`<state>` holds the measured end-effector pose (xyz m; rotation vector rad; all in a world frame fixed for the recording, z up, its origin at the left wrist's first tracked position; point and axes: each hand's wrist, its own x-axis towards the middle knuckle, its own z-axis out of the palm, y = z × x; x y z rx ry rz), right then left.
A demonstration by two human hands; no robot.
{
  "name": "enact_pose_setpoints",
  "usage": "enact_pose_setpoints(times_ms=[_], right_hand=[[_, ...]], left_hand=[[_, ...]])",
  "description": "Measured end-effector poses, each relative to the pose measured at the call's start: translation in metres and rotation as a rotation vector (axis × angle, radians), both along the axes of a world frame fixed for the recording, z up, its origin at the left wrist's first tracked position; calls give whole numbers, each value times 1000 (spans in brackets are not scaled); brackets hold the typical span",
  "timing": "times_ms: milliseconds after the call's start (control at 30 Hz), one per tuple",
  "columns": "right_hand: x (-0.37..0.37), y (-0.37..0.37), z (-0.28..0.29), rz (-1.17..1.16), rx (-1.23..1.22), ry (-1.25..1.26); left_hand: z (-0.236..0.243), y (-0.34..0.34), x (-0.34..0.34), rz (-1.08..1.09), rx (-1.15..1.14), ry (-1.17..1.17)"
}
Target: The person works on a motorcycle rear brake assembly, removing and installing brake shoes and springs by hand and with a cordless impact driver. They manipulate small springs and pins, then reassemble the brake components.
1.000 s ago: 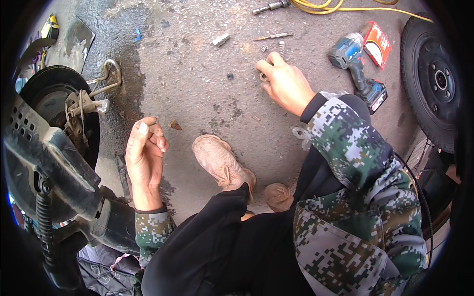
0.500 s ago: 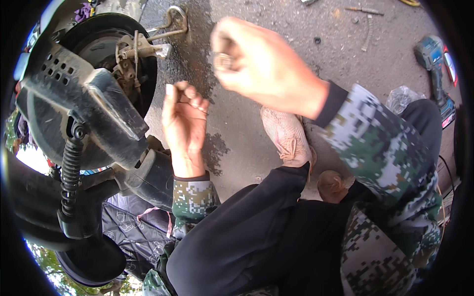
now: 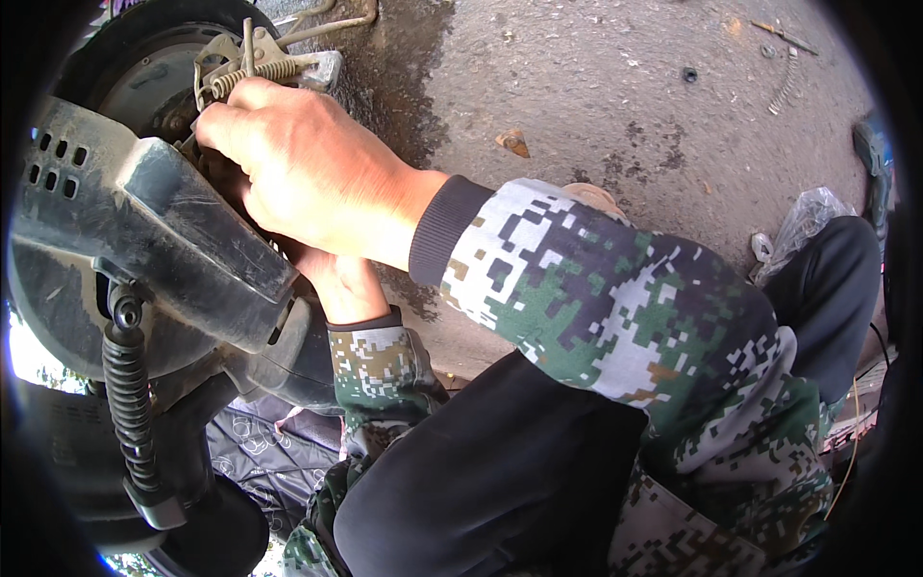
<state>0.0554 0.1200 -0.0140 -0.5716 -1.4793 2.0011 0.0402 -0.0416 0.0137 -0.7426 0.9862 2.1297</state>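
The right hand (image 3: 308,163) has its fingers curled tight on the metal spring bracket (image 3: 252,67) by the scooter wheel (image 3: 144,87) — hard, stiff, maybe greasy. The left hand (image 3: 336,279) is tucked under; its fingers are hidden.

Loose spring (image 3: 785,81), nut (image 3: 688,74), crumpled plastic bag (image 3: 806,223), concrete ground (image 3: 615,87)
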Motion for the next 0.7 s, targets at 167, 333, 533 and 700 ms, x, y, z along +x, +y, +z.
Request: enact_pose_setpoints(times_ms=[167, 333, 533, 700], right_hand=[[-6, -7, -2, -64, 52, -22], [-9, -4, -7, -106, 114, -9], [-6, -6, 1, -1, -124, -74], [-5, -5, 2, -28, -33, -62]], left_hand=[[-16, -23, 0, 1, 24, -47], [-24, -25, -2, 0, 49, -62], [-26, -28, 2, 7, 57, -71], [-27, -31, 5, 3, 53, -76]])
